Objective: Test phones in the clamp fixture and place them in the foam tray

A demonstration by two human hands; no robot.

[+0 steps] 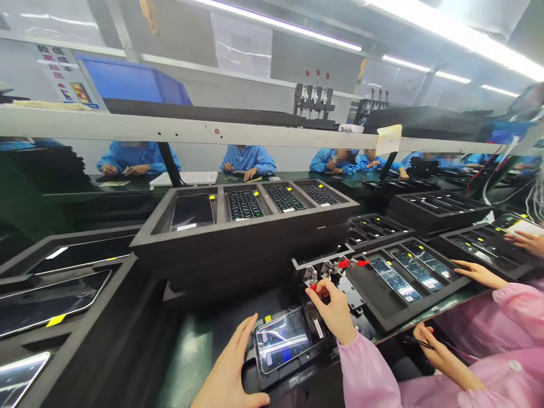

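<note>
A phone (283, 340) with a lit, reflective screen and a small yellow tab lies in a black fixture (293, 377). My left hand (232, 362) is at the phone's left side, thumb and fingers spread apart around the fixture's edge. My right hand (334, 311) is closed on the red handle (313, 287) of a toggle clamp at the back of the fixture. More red-tipped clamp handles (355, 263) stick out to the right behind that hand. Part of the fixture's right side is hidden by my right hand and pink sleeve.
A tall stack of black foam trays (246, 249) with phones stands behind the fixture. More trays (80, 340) are at the left. To the right, a co-worker's hand (480, 275) touches a phone tray (391, 320); another hand (437, 345) holds a dark, thin tool. A shelf (255, 129) crosses above.
</note>
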